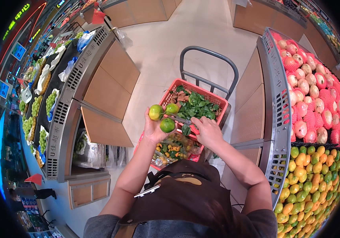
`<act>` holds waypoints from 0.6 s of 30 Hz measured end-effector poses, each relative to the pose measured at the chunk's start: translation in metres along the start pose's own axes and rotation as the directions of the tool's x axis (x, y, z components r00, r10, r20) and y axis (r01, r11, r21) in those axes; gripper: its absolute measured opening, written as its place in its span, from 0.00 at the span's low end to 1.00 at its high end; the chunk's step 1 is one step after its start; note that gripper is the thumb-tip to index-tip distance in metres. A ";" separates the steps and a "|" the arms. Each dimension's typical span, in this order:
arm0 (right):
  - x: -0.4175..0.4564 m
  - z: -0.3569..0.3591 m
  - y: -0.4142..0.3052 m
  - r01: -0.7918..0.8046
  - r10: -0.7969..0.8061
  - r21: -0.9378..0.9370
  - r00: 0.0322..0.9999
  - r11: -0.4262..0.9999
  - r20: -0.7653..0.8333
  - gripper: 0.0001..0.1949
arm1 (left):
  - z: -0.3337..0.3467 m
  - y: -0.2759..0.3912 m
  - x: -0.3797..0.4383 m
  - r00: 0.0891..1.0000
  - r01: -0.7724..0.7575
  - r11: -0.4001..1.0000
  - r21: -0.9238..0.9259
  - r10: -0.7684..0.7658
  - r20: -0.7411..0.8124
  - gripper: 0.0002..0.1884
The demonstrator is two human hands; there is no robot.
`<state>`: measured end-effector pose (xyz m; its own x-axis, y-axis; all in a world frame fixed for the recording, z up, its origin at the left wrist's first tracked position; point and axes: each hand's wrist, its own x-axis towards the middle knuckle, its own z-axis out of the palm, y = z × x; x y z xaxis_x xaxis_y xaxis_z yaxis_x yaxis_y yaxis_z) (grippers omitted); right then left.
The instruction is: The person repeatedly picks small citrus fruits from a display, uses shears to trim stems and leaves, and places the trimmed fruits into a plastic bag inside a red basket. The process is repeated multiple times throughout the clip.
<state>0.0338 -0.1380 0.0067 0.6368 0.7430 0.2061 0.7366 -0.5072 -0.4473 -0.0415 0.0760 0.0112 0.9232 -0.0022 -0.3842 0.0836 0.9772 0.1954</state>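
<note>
Three yellow-green mandarins (167, 125) are gathered at my left hand (153, 131), which holds them by the palm and fingers. My right hand (208, 131) grips scissors with red handles (194, 129); their metal blades (179, 119) reach in between the fruit. Just beyond the hands, a red plastic crate (221, 102) holds green leaves (198, 105) and brown scraps. Nearer my apron, partly hidden by my arms, another red crate (200, 151) contains small orange fruit with leaves (171, 150) and clear plastic.
A grey cart handle (210, 51) rises behind the leaf crate. On the right a display stand holds pomegranates (303, 86) in pink foam nets and many mandarins (303, 178). Green grapes (51, 101) fill the left stand, whose cabinet door (106, 128) hangs open. A person (33, 192) stands far left.
</note>
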 end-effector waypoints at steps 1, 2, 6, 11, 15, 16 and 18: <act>0.001 -0.008 -0.005 0.002 -0.002 0.013 0.999 1.000 0.036 0.25 | 0.002 0.001 -0.006 1.000 -0.012 1.000 -0.009 0.013 0.017 0.31; 0.002 -0.016 -0.010 0.003 -0.005 0.025 0.997 1.000 0.073 0.25 | 0.004 0.002 -0.011 0.999 -0.025 1.000 -0.019 0.025 0.033 0.32; 0.007 -0.018 -0.026 0.046 -0.050 0.064 0.997 0.997 0.057 0.22 | 0.016 0.001 -0.025 0.996 -0.066 0.998 0.024 0.064 0.062 0.33; 0.012 -0.008 -0.038 0.014 -0.015 0.161 1.000 0.987 0.004 0.19 | 0.001 0.000 -0.030 0.989 -0.027 1.000 -0.012 0.028 0.146 0.35; 0.010 -0.004 -0.044 0.004 -0.001 0.282 1.000 0.959 -0.012 0.19 | -0.012 0.002 -0.031 0.977 0.018 0.998 0.052 -0.028 0.210 0.39; 0.010 -0.002 -0.044 0.009 -0.001 0.313 1.000 0.950 -0.024 0.19 | -0.011 0.002 -0.033 0.977 0.011 0.995 0.101 -0.032 0.210 0.38; 0.011 -0.001 -0.042 0.008 0.002 0.293 0.999 0.956 -0.034 0.19 | -0.009 0.001 -0.034 0.973 -0.001 0.986 0.168 -0.038 0.228 0.36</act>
<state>0.0096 -0.1090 0.0284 0.6458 0.7267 0.2343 0.6424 -0.3513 -0.6812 -0.0765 0.0786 0.0163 0.9805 -0.0878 -0.1758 0.1449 0.9274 0.3449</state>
